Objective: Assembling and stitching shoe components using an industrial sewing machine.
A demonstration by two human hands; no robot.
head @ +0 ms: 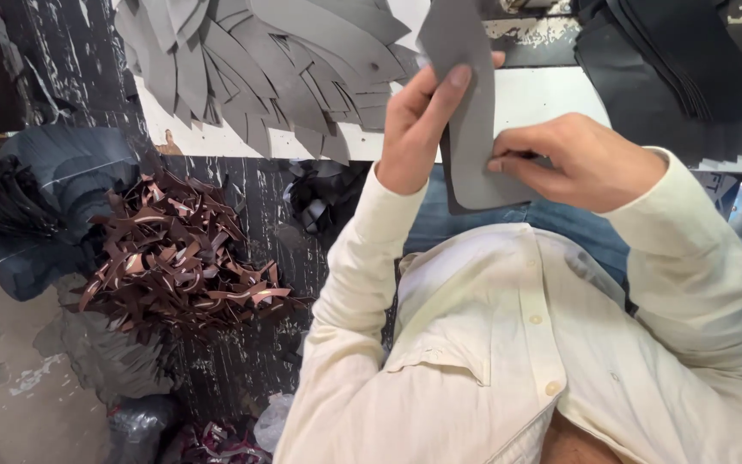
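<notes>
Now both hands hold grey cut piece [472,129] above bench [551,94] edge. Left hand [418,129] pinches its left edge, right hand [573,163] clenches lower right edge. Grey piece pile [276,69] at ten o'clock, black stack [680,69] at two, brown scraps [173,258] at eight.

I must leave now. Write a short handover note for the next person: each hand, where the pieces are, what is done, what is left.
Left hand: holds the grey cut piece upright, thumb on its face.
Right hand: pinches the same piece at its lower right edge.
Pieces: a fan of grey cut pieces lies on the white table; a stack of black pieces lies at its right end. Brown scraps are heaped on the floor.
Done: one piece is picked up.
Left: the fan on the table appears untouched.
</notes>
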